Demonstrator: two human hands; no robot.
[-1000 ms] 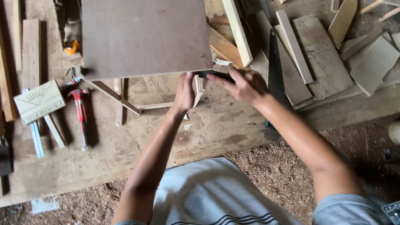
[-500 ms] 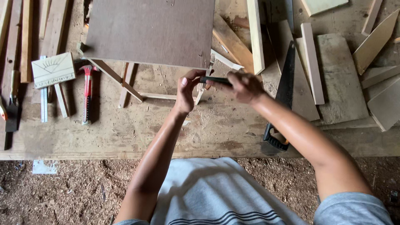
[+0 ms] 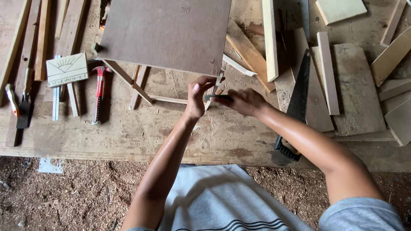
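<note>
My left hand (image 3: 198, 97) grips a thin pale wooden strip (image 3: 217, 84) that stands below the near right corner of a brown board (image 3: 167, 32). My right hand (image 3: 245, 102) holds a small dark tool (image 3: 215, 97) flat against that strip; what kind of tool it is I cannot tell. The two hands almost touch over the wooden workbench (image 3: 128, 132). Thin slats (image 3: 141, 85) stick out from under the board like a frame.
A red-handled hammer (image 3: 99, 95) and a small pale box (image 3: 67, 69) lie at the left, with a chisel-like tool (image 3: 12, 99) beyond. A handsaw (image 3: 297, 107) rests right of my arm. Offcuts and planks (image 3: 342, 85) crowd the right side. Sawdust (image 3: 64, 192) covers the floor.
The view has shifted so the bench sits lower and closer. My hands stay together at the strip, the left now gripping higher on it.
</note>
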